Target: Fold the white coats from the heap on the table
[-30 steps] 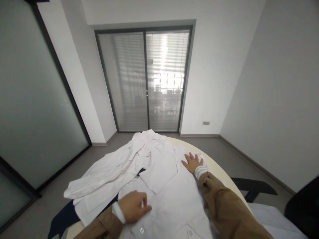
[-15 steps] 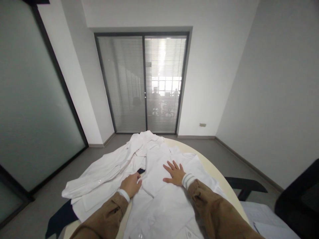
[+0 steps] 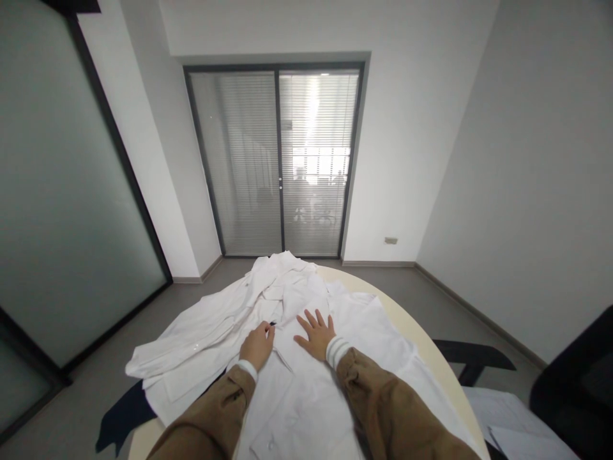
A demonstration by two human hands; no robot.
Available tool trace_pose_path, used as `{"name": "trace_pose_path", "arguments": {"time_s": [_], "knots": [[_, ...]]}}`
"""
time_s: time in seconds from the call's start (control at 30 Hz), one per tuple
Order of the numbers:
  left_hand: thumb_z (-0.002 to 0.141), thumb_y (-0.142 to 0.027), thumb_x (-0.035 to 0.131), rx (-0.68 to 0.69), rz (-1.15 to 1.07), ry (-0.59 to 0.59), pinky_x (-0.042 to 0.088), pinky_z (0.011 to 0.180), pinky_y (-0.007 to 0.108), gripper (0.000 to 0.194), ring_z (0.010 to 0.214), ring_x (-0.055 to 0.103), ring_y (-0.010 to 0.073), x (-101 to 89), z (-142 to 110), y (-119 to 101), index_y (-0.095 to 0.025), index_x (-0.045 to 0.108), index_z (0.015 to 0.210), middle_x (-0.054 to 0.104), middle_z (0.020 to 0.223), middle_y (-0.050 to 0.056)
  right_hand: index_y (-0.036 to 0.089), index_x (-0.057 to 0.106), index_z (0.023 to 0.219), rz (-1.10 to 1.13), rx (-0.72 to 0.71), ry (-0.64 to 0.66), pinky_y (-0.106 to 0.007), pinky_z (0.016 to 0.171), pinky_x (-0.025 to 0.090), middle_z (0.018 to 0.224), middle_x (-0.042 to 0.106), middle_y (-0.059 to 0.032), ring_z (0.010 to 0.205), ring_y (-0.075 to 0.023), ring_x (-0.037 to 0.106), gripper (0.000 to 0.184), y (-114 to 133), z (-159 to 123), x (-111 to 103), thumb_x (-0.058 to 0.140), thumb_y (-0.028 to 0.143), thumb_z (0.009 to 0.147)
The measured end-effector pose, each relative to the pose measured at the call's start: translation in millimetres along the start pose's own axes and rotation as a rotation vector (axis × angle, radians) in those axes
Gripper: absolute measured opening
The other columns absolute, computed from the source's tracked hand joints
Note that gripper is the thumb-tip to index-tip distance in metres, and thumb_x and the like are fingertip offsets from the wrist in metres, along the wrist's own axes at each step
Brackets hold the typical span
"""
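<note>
A white buttoned garment [image 3: 301,390], a shirt or a coat, lies spread over the round table. My right hand [image 3: 316,335] rests palm down on it, fingers spread. To the left, my left hand [image 3: 257,345] pinches the garment's edge between thumb and fingers. A small dark patch shows just past those fingertips. More white cloth [image 3: 191,342], creased and with small buttons, lies left of my left hand and droops over the table's side. Whether it belongs to the same garment I cannot tell.
The cream table [image 3: 421,335] shows its rim on the right. Navy cloth [image 3: 125,409] hangs at the left edge. A black chair [image 3: 575,390] with an armrest [image 3: 474,354] stands at right, pale cloth [image 3: 507,415] on its seat. A glass door [image 3: 282,160] is ahead.
My right hand has slid left across the garment. My left hand has shifted slightly right and away from me, drawing the edge over most of the dark patch.
</note>
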State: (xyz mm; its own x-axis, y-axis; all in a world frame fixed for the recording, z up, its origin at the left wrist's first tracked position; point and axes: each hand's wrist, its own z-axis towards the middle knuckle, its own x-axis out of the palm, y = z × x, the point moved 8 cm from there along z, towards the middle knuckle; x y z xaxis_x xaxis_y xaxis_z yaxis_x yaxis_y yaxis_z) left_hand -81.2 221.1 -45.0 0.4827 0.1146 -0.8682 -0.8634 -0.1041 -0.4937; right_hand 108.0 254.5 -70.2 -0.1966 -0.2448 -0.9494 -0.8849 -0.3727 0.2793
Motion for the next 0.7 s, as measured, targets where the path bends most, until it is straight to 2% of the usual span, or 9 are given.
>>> {"name": "trace_pose_path", "arguments": {"time_s": [0.1, 0.2, 0.3, 0.37, 0.43, 0.57, 0.7], "knots": [[0.095, -0.040, 0.049, 0.024, -0.050, -0.019, 0.045, 0.074, 0.029, 0.023, 0.091, 0.069, 0.0237, -1.2, -2, -2, -0.021, 0.062, 0.102, 0.073, 0.094, 0.009, 0.035, 0.019, 0.155, 0.016, 0.005, -0.048, -0.065, 0.113, -0.006, 0.165, 0.006, -0.0015, 0.149, -0.0356, -0.006, 0.077, -1, 6, 0, 0.026, 0.074, 0.089], [0.092, -0.032, 0.056, 0.073, -0.136, -0.054, 0.046, 0.078, 0.029, 0.020, 0.089, 0.069, 0.0216, -3.7, -6, -8, -0.020, 0.060, 0.106, 0.073, 0.100, 0.008, 0.031, 0.027, 0.153, 0.087, -0.021, -0.058, -0.065, 0.113, -0.001, 0.163, 0.016, -0.0053, 0.149, -0.0364, 0.002, 0.075, -3, 8, -6, 0.034, 0.071, 0.089], [0.090, -0.028, 0.056, 0.174, -0.304, -0.099, 0.048, 0.079, 0.029, 0.017, 0.083, 0.067, 0.0196, -9.3, -14, -23, -0.020, 0.058, 0.105, 0.072, 0.098, 0.006, 0.022, 0.035, 0.149, 0.257, 0.000, -0.123, -0.056, 0.115, 0.016, 0.154, 0.038, -0.0127, 0.144, -0.0324, 0.028, 0.068, -9, 7, -20, 0.035, 0.061, 0.093], [0.087, -0.026, 0.057, 0.264, -0.392, -0.114, 0.048, 0.083, 0.030, 0.017, 0.089, 0.066, 0.0198, -13.3, -21, -40, -0.021, 0.058, 0.103, 0.070, 0.098, 0.005, 0.018, 0.042, 0.144, 0.424, 0.043, -0.183, -0.046, 0.109, 0.032, 0.139, 0.055, -0.0154, 0.129, -0.0278, 0.050, 0.064, -15, 7, -31, 0.037, 0.058, 0.094], [0.085, -0.023, 0.058, 0.349, -0.437, -0.099, 0.047, 0.088, 0.031, 0.020, 0.097, 0.064, 0.0203, -14.1, -29, -62, -0.021, 0.057, 0.105, 0.068, 0.102, 0.005, 0.016, 0.047, 0.138, 0.543, 0.069, -0.222, -0.038, 0.100, 0.042, 0.126, 0.063, -0.0143, 0.112, -0.0237, 0.061, 0.063, -15, 7, -41, 0.039, 0.059, 0.093], [0.080, -0.018, 0.059, 0.413, -0.417, -0.004, 0.046, 0.086, 0.031, 0.026, 0.095, 0.063, 0.0208, -2.6, -44, -99, -0.021, 0.055, 0.106, 0.066, 0.102, 0.005, 0.012, 0.046, 0.136, 0.580, 0.098, -0.319, -0.034, 0.094, 0.045, 0.126, 0.060, -0.0162, 0.108, -0.0243, 0.062, 0.073, -8, 12, -61, 0.053, 0.063, 0.084], [0.078, -0.013, 0.059, 0.396, -0.335, 0.115, 0.045, 0.080, 0.029, 0.023, 0.086, 0.062, 0.0190, 16.4, -59, -111, -0.020, 0.055, 0.099, 0.066, 0.097, 0.003, 0.008, 0.034, 0.144, 0.435, 0.178, -0.310, -0.036, 0.096, 0.043, 0.130, 0.056, -0.0210, 0.115, -0.0285, 0.058, 0.091, -3, 18, -67, 0.069, 0.053, 0.074]]}}
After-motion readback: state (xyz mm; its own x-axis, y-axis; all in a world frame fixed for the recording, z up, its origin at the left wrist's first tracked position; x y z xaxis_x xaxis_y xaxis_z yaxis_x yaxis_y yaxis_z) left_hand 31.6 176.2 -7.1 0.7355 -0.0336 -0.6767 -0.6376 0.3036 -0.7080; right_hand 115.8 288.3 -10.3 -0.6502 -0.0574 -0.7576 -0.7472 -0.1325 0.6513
